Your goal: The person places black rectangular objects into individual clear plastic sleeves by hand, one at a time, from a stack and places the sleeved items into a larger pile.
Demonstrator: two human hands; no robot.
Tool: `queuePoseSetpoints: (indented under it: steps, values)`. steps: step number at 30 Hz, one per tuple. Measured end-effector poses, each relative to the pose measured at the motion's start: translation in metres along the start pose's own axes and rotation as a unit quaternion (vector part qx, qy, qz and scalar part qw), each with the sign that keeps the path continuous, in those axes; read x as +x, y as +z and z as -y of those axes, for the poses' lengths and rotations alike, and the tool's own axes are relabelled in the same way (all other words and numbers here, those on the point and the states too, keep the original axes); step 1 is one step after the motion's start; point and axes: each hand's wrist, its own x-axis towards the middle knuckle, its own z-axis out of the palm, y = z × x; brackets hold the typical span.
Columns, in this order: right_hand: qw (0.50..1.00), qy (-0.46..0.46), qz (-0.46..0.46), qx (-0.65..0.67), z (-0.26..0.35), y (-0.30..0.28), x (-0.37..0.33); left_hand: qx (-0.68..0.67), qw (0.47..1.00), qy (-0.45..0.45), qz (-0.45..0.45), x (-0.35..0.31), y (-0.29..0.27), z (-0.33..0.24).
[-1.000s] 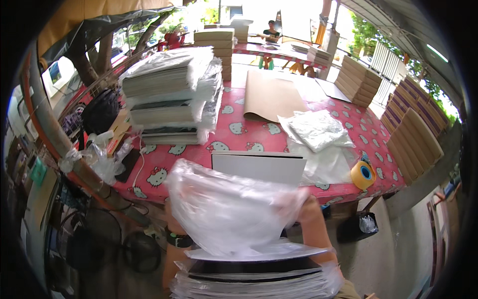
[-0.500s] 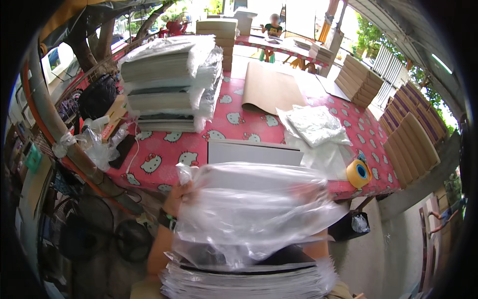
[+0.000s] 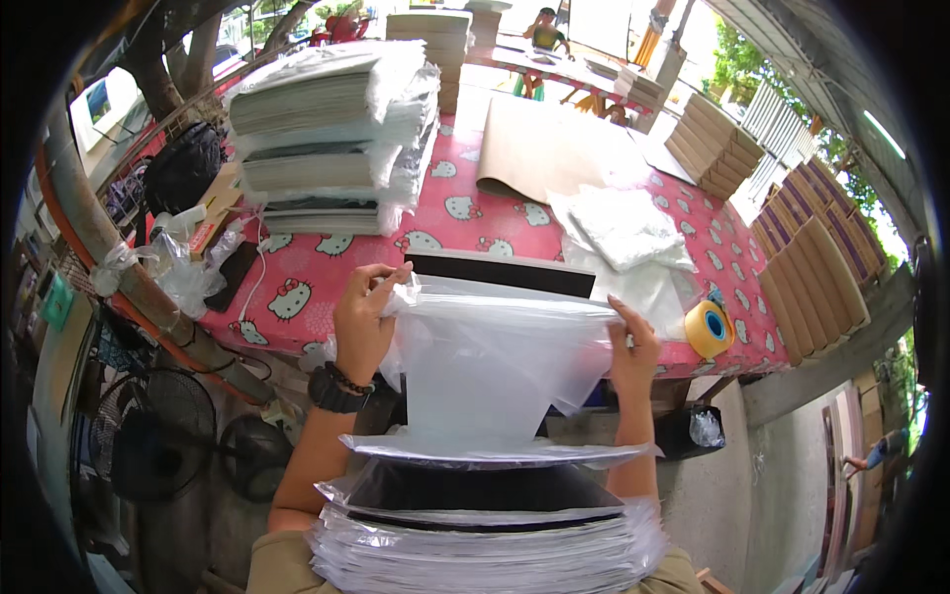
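Note:
Stretched between my hands is a clear plastic bag (image 3: 579, 376), with a white sheet (image 3: 475, 386) showing through it. My left hand (image 3: 362, 322), wearing a black watch, pinches the bag's upper left corner. On the other side, my right hand (image 3: 635, 346) grips its upper right corner. Below, close to my body, rests a thick stack of plastic-wrapped sheets (image 3: 485, 554) with a black panel (image 3: 480, 490) on top. Behind the bag, a flat board with a black face (image 3: 500, 274) lies at the table's near edge.
The pink patterned table (image 3: 327, 287) bears tall wrapped stacks (image 3: 312, 168) at left, brown paper (image 3: 539, 153), folded plastic bags (image 3: 628, 228) and a yellow tape roll (image 3: 709, 329). A fan (image 3: 153, 436) stands at lower left. Another person (image 3: 544, 35) sits far off.
The plastic bag, blurred and billowing before, is now pulled taut between both hands at the table edge. My right hand has come into clear sight. The distant person's arms moved.

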Motion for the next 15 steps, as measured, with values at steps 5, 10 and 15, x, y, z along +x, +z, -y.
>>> queuePoseSetpoints:
  steps: [5,10,15]
  values:
    - [0.827,0.325,0.150,0.434,0.013,-0.031,0.013,-0.421,0.818,-0.389,0.047,0.002,-0.027,0.002]
    - [0.709,0.414,0.172,0.545,-0.004,-0.020,0.009,-0.533,0.629,-0.538,0.178,-0.002,-0.025,0.014]
    - [0.723,0.458,0.150,0.495,-0.062,0.005,-0.058,-0.422,0.670,-0.506,0.343,-0.056,0.001,0.061]
